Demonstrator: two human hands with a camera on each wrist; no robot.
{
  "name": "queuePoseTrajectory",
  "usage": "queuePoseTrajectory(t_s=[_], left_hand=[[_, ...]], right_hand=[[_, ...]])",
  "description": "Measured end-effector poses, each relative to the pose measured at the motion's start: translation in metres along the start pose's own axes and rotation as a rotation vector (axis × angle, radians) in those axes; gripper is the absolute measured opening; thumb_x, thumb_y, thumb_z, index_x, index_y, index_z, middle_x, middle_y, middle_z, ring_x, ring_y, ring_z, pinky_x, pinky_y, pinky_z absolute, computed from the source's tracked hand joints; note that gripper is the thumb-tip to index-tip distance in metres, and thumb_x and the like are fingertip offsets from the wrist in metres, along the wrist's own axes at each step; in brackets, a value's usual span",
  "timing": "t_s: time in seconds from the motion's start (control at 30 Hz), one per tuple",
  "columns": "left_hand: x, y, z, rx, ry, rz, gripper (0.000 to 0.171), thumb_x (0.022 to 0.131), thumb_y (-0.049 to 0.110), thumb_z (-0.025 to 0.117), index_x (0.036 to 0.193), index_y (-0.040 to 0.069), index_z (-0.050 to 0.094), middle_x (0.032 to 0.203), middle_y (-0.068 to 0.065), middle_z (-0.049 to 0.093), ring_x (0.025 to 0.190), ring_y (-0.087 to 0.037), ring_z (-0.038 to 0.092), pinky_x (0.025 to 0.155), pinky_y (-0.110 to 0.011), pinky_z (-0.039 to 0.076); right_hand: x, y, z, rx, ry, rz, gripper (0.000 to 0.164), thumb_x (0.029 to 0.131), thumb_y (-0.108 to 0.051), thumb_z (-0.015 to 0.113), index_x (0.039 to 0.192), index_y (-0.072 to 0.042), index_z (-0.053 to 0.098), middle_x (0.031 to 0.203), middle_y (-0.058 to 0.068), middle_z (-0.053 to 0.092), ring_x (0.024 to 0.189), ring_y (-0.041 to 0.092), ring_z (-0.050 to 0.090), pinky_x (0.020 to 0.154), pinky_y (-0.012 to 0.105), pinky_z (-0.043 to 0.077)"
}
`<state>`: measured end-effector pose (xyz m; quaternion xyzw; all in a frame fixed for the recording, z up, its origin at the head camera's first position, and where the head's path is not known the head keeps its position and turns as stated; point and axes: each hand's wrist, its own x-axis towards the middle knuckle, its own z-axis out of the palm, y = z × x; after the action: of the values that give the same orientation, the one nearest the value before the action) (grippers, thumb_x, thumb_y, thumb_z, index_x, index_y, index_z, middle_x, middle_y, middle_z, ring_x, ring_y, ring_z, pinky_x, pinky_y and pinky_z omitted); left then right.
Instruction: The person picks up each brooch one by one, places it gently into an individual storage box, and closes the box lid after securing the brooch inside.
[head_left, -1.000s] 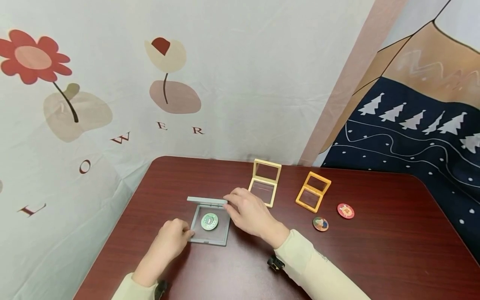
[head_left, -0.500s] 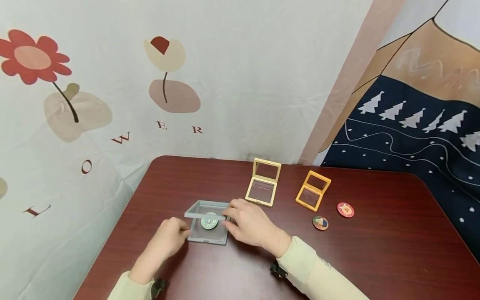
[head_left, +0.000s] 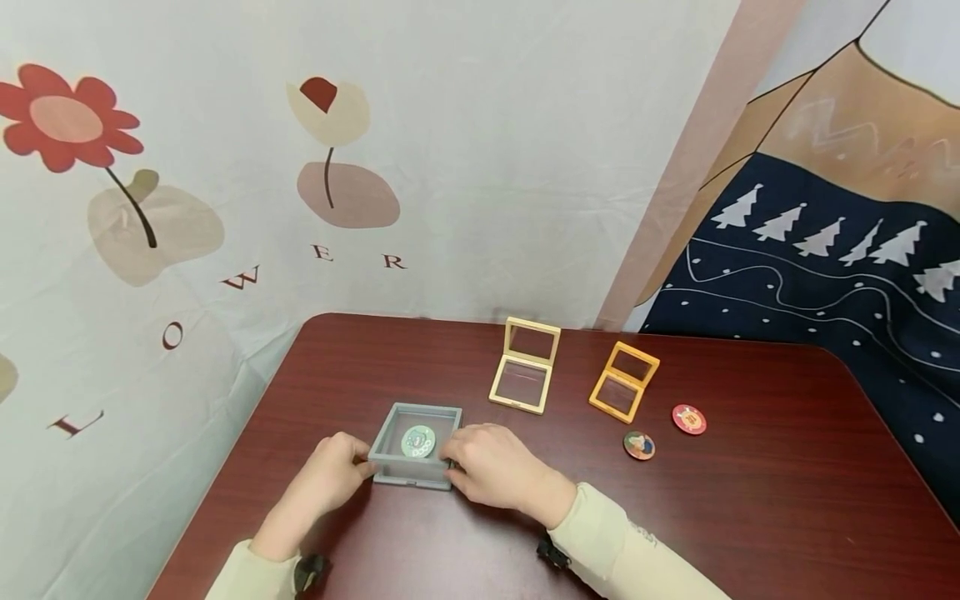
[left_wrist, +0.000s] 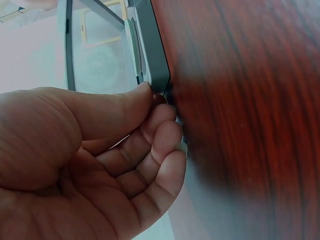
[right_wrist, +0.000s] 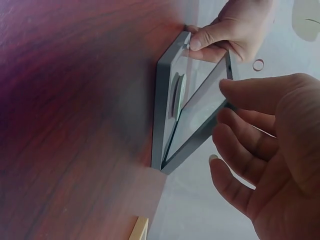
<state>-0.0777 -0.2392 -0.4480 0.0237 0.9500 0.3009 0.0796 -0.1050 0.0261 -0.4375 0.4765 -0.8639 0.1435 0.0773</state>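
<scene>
A grey square display case (head_left: 412, 483) with clear panels lies on the table, its hinged lid (right_wrist: 197, 134) tilted partway down over the base. Inside, on the base's clear panel, rests a round green badge (head_left: 417, 442), visible through the lid. My left hand (head_left: 330, 471) pinches the base at its front left corner, thumb on top and fingers curled below. At the lid's right side, my right hand (head_left: 498, 467) pinches the free edge between thumb and index finger. The right wrist view shows its other fingers (right_wrist: 230, 185) loosely curled, away from the case.
Behind the case stands a pale yellow case (head_left: 519, 408), unfolded, with an orange case (head_left: 617, 413) unfolded to its right. Two round badges, one multicoloured (head_left: 639, 446) and one red (head_left: 689, 419), lie farther right. A printed cloth (head_left: 480, 167) hangs behind the table (head_left: 712, 517).
The grey case's lid has swung forward and down from nearly upright, brought by my right hand, which moved slightly toward me. My left hand stays at the base's corner.
</scene>
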Motion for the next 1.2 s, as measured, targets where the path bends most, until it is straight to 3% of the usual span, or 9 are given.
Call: queuePoseTrajectory(t_s=[0.37,0.67,0.93,1.07,1.2], left_hand=[[-0.002,0.000,-0.001,0.013,-0.020,-0.024,0.026,0.089,-0.003,0.075,0.069,0.014,0.072,0.064,0.003,0.058,0.065,-0.016,0.047,0.061,-0.033,0.041],[-0.004,0.000,-0.002,0.023,-0.008,-0.031,0.018,0.089,-0.004,0.074,0.082,0.011,0.081,0.086,-0.003,0.074,0.076,-0.017,0.056,0.069,-0.036,0.048],[-0.008,0.002,-0.004,0.035,0.012,-0.009,0.015,0.091,-0.003,0.072,0.086,0.008,0.081,0.089,-0.005,0.076,0.086,-0.019,0.067,0.077,-0.042,0.055],[-0.013,0.005,-0.005,0.026,0.024,0.001,0.017,0.096,0.000,0.068,0.084,0.008,0.078,0.082,-0.003,0.073,0.075,-0.016,0.062,0.072,-0.041,0.053],[-0.016,0.007,-0.005,0.017,0.032,-0.015,0.021,0.099,0.004,0.065,0.080,0.009,0.073,0.074,0.000,0.066,0.068,-0.016,0.052,0.067,-0.037,0.047]], right_hand=[[0.003,-0.003,0.007,0.034,-0.094,0.022,0.032,0.084,-0.013,0.082,0.072,-0.020,0.053,0.069,-0.012,0.046,0.065,0.006,0.042,0.060,0.025,0.039],[0.005,-0.006,0.012,0.015,-0.136,0.034,0.027,0.083,-0.012,0.083,0.074,-0.021,0.060,0.070,-0.013,0.052,0.063,0.002,0.044,0.059,0.023,0.043],[0.004,-0.007,0.013,0.015,-0.141,0.028,0.020,0.082,-0.011,0.084,0.078,-0.020,0.067,0.074,-0.012,0.060,0.064,0.001,0.051,0.059,0.022,0.047],[0.003,-0.007,0.013,0.017,-0.137,0.026,0.014,0.082,-0.013,0.084,0.083,-0.020,0.072,0.079,-0.012,0.066,0.069,0.001,0.059,0.064,0.022,0.051],[0.003,-0.007,0.012,0.025,-0.129,0.017,0.019,0.085,-0.016,0.083,0.076,-0.022,0.068,0.073,-0.013,0.061,0.065,0.000,0.053,0.061,0.021,0.048]])
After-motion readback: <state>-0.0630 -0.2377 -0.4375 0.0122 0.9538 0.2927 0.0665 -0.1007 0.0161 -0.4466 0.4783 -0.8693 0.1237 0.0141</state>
